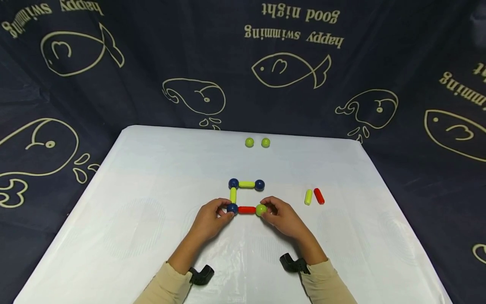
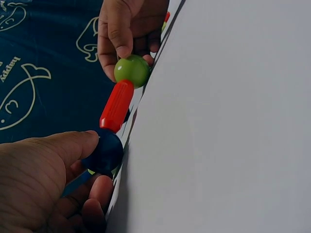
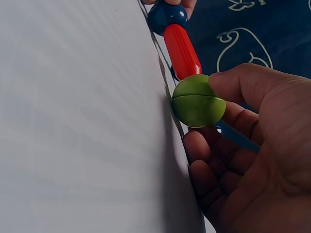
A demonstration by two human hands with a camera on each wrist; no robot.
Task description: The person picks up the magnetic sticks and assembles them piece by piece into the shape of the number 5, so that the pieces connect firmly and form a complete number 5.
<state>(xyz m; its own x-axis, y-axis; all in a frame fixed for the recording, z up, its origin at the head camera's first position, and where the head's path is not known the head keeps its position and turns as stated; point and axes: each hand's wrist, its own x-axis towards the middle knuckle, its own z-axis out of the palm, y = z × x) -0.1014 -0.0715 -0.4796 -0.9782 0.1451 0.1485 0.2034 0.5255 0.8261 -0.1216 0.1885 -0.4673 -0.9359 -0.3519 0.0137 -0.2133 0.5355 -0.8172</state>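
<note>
My left hand (image 1: pixel 211 219) pinches a dark blue ball (image 2: pixel 108 152) at the near left corner of a flat shape made of balls and rods. From that ball a red rod (image 1: pixel 247 210) runs right to a green ball (image 3: pixel 198 101), which my right hand (image 1: pixel 282 217) pinches between thumb and fingers. A yellow-green rod (image 1: pixel 233 195) leads from the held blue ball away to another blue ball (image 1: pixel 233 183). There a second yellow-green rod (image 1: pixel 247 184) reaches right to a third blue ball (image 1: pixel 260 185). The shape's right side has no rod.
Loose on the white table (image 1: pixel 159 169) to the right lie a yellow-green rod (image 1: pixel 308 197) and a red rod (image 1: pixel 319 196). Two green balls, a left one (image 1: pixel 249 142) and a right one (image 1: pixel 265 142), sit near the far edge. A dark printed cloth (image 1: pixel 235 42) hangs behind.
</note>
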